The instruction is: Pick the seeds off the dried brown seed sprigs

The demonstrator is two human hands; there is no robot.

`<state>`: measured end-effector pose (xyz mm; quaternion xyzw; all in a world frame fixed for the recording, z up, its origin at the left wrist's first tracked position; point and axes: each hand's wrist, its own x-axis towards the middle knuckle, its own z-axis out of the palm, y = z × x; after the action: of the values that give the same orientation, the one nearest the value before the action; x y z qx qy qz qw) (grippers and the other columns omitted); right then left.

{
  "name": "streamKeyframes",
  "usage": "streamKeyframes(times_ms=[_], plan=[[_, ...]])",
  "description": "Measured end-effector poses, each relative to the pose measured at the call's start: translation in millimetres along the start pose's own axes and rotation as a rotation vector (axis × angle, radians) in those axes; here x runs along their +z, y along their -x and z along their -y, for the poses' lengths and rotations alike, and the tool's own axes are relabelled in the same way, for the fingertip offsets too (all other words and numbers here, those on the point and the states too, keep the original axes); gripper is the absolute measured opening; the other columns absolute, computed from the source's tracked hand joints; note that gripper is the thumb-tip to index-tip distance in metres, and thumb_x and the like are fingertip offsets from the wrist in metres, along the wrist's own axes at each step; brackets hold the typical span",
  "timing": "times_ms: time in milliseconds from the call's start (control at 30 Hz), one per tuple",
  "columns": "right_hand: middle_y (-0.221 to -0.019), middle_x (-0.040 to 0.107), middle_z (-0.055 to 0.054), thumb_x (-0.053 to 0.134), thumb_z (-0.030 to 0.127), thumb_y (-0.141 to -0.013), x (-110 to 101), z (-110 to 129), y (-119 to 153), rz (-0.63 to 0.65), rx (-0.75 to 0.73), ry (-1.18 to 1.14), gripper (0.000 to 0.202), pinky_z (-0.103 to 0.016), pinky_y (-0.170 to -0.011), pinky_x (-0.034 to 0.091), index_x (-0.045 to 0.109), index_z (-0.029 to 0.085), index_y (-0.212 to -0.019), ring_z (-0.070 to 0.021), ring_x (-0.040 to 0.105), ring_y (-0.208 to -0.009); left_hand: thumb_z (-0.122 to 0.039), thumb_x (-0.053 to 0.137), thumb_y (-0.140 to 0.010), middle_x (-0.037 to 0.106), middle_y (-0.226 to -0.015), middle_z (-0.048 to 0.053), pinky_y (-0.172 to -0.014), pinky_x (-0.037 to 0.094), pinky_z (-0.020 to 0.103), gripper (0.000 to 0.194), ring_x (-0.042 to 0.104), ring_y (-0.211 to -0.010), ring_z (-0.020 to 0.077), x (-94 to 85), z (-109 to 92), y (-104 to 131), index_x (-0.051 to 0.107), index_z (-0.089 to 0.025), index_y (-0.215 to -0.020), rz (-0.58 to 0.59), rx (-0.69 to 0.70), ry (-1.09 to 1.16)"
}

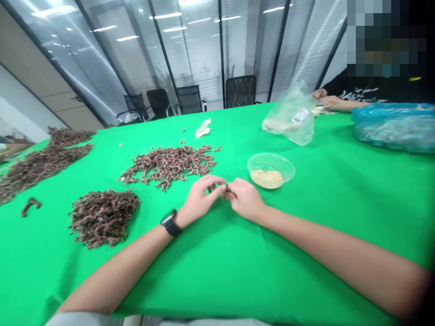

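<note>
Just left of a clear plastic bowl (288, 171), my two hands meet over the green cloth. My left hand (200, 197), with a black watch on the wrist, pinches at a small brown knobbly dried piece (232, 193). The fingers of my right hand (249, 201) are closed on the same piece from the other side. Pale yellowish grains (268, 178) lie in the bottom of the bowl. Beyond my left hand is a loose, spread heap of similar brown pieces (173, 160). A denser mound of them (103, 217) sits to the left of my watch.
More brown pieces (41, 165) lie in a long heap at the far left, beside a curved brown piece (30, 206). A crumpled white scrap (203, 128), a clear bag (292, 115) and a blue bag (396, 127) are farther back. Another person's hands (328, 100) work at the right.
</note>
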<state>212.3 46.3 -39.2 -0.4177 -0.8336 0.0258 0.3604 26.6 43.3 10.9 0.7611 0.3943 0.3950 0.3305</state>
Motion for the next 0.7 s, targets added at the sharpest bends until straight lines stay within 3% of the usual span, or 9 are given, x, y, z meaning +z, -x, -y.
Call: streamKeyframes(times_ms=[100, 267, 433, 700], plan=[[-0.078, 0.068, -0.008, 0.052, 0.009, -0.091, 2, -2, 1, 0.012, -0.022, -0.025, 0.018, -0.034, -0.073, 0.040, 0.067, 0.015, -0.083, -0.0224, 0.055, -0.079, -0.034, 0.063, -0.091, 0.071, -0.089, 0.005, -0.075, 0.044, 0.027, 0.017, 0.061, -0.082, 0.0176, -13.2, -6, -5, 0.071, -0.020, -0.098, 0.203, 0.069, -0.120], [-0.088, 0.073, -0.007, 0.053, 0.013, -0.094, 4, -2, 2, 0.032, -0.128, -0.082, 0.016, -0.036, -0.077, 0.041, 0.068, 0.017, -0.092, -0.0227, 0.057, -0.083, -0.029, 0.065, -0.089, 0.069, -0.079, 0.003, -0.070, 0.043, 0.027, 0.010, 0.060, -0.073, 0.0173, -29.6, -22, -6, 0.070, -0.020, -0.085, 0.380, 0.115, -0.258], [-0.111, 0.072, -0.010, 0.054, 0.019, -0.095, 2, 0, 1, 0.010, -0.108, -0.124, 0.026, -0.044, -0.089, 0.047, 0.064, 0.017, -0.118, -0.0272, 0.060, -0.100, -0.027, 0.062, -0.091, 0.072, -0.084, 0.005, -0.070, 0.045, 0.028, 0.011, 0.063, -0.073, 0.0175, -40.3, -43, 11, 0.070, -0.020, -0.094, 0.342, 0.045, -0.229], [-0.113, 0.070, -0.010, 0.058, 0.025, -0.094, 4, -3, 2, -0.019, -0.066, -0.153, 0.027, -0.049, -0.096, 0.049, 0.064, 0.021, -0.120, -0.0284, 0.062, -0.105, -0.030, 0.066, -0.088, 0.075, -0.085, 0.004, -0.076, 0.051, 0.031, 0.013, 0.068, -0.079, 0.0215, -85.2, -74, 61, 0.077, -0.024, -0.088, 0.286, -0.056, -0.232]])
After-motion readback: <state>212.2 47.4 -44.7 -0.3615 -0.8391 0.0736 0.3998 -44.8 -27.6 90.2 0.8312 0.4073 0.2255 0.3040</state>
